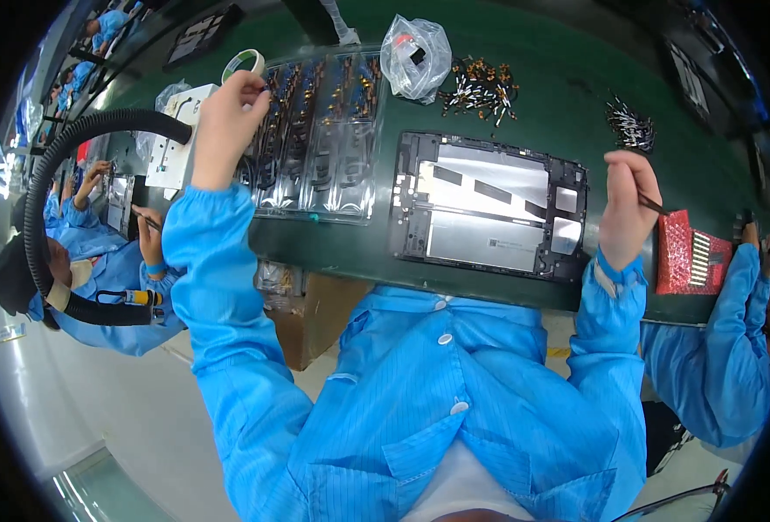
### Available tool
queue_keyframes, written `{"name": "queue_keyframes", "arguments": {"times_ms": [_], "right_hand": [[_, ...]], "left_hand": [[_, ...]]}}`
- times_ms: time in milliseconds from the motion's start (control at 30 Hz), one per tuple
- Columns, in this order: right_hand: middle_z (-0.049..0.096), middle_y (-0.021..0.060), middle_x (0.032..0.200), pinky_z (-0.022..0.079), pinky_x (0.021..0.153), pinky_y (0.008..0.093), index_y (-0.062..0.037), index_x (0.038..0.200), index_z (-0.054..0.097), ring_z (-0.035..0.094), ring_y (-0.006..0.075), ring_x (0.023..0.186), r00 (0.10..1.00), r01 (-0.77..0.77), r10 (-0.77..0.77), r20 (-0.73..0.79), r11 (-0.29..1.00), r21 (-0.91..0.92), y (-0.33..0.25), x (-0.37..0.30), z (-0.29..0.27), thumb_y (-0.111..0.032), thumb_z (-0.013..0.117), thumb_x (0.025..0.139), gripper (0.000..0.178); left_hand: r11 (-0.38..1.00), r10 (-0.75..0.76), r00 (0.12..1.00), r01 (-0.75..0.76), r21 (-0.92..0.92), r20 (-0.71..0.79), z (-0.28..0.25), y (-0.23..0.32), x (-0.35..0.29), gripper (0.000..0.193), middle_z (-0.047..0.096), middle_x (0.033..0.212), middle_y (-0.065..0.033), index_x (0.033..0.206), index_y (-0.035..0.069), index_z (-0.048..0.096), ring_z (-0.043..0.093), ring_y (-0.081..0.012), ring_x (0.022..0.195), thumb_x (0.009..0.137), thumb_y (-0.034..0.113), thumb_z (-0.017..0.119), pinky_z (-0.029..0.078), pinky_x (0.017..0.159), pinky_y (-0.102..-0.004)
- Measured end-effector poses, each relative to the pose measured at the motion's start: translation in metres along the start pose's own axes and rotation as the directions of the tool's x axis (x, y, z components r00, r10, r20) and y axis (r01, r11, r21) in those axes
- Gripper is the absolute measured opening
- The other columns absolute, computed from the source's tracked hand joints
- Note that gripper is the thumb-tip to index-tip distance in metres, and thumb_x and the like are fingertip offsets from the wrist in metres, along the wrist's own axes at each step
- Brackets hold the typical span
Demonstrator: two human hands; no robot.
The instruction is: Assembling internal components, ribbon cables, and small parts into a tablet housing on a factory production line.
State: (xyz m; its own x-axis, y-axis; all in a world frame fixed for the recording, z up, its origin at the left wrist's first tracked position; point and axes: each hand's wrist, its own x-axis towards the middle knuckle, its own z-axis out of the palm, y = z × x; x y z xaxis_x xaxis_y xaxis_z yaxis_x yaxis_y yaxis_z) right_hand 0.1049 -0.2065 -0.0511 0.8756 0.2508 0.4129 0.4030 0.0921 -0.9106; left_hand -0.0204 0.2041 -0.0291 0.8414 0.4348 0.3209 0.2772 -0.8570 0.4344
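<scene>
My left hand (231, 122) is raised at the left edge of a clear plastic tray (373, 165), thumb and fingers pinched together. What they hold, if anything, is too small to make out. Rows of small dark and orange electronic parts (301, 109) fill the tray. My right hand (627, 209) is closed around a thin dark tool (652, 204), most of it hidden in the fist. Between the hands, an opened tablet housing (485, 245) with a black frame and silvery inner plates lies flat near the table's front edge, just left of my right hand.
Behind the tablet are a clear plastic bag (415, 61), a heap of small orange-ended parts (480, 90) and a pile of dark-and-silver pieces (632, 126). A red bubble-wrap pouch (676, 252) lies right. A black corrugated hose (40, 174) arches left by a white box (176, 143). Co-workers sit both sides.
</scene>
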Motion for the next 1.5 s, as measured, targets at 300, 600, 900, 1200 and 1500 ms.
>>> {"name": "queue_keyframes", "arguments": {"times_ms": [300,600,900,1200,1500], "right_hand": [[0.061,0.0054,0.090,0.040,0.063,0.0198,-0.0029,0.104,0.061,0.053,0.0081,0.080,0.628,-0.620,0.324,0.707,0.758,0.203,-0.041,-0.061,0.054,-0.015,0.047,0.089,0.023],[0.063,0.0065,0.088,0.038,0.059,0.0191,0.0008,0.102,0.060,0.051,0.0072,0.071,0.645,-0.728,0.472,0.601,0.619,0.294,-0.033,-0.063,0.068,-0.026,0.058,0.085,0.032],[0.063,0.0078,0.088,0.045,0.066,0.0214,0.0003,0.098,0.060,0.057,0.0093,0.076,0.689,-0.702,0.527,0.497,0.654,0.280,-0.038,-0.064,0.065,-0.007,0.062,0.081,0.019],[0.063,0.0119,0.080,0.048,0.060,0.0272,0.0014,0.092,0.062,0.061,0.0194,0.069,0.935,-0.009,0.040,0.352,0.996,-0.089,-0.044,-0.067,0.065,0.000,0.063,0.074,0.019],[0.059,0.0122,0.075,0.048,0.056,0.0321,-0.0008,0.091,0.061,0.059,0.0275,0.064,0.955,0.162,-0.114,0.275,0.975,-0.155,-0.038,-0.080,0.076,0.001,0.065,0.069,0.023]], "left_hand": [[0.873,0.469,0.815,-0.487,0.037,-0.340,-0.027,0.125,-0.074,0.025,0.061,0.082,-0.0080,0.084,0.003,0.062,0.059,-0.0216,0.073,0.061,-0.006,0.068,0.048,0.066,-0.0300],[0.445,0.861,0.420,-0.895,0.026,-0.287,0.029,0.161,-0.131,0.020,0.061,0.086,0.0002,0.086,0.014,0.062,0.060,-0.0150,0.079,0.067,0.010,0.065,0.048,0.072,-0.0316],[0.450,0.803,0.532,-0.837,-0.311,-0.270,0.038,0.163,-0.125,0.026,0.060,0.088,-0.0066,0.088,0.008,0.061,0.059,-0.0219,0.078,0.068,0.023,0.069,0.048,0.072,-0.0320],[0.705,0.676,0.721,-0.693,-0.151,-0.153,0.033,0.173,-0.109,0.022,0.060,0.082,-0.0011,0.086,0.008,0.063,0.056,-0.0170,0.075,0.064,0.012,0.068,0.038,0.067,-0.0305],[0.763,0.634,0.754,-0.573,0.300,-0.172,0.032,0.181,-0.132,0.017,0.059,0.078,0.0058,0.084,0.014,0.066,0.049,-0.0109,0.070,0.069,0.019,0.065,0.028,0.084,-0.0371]]}}
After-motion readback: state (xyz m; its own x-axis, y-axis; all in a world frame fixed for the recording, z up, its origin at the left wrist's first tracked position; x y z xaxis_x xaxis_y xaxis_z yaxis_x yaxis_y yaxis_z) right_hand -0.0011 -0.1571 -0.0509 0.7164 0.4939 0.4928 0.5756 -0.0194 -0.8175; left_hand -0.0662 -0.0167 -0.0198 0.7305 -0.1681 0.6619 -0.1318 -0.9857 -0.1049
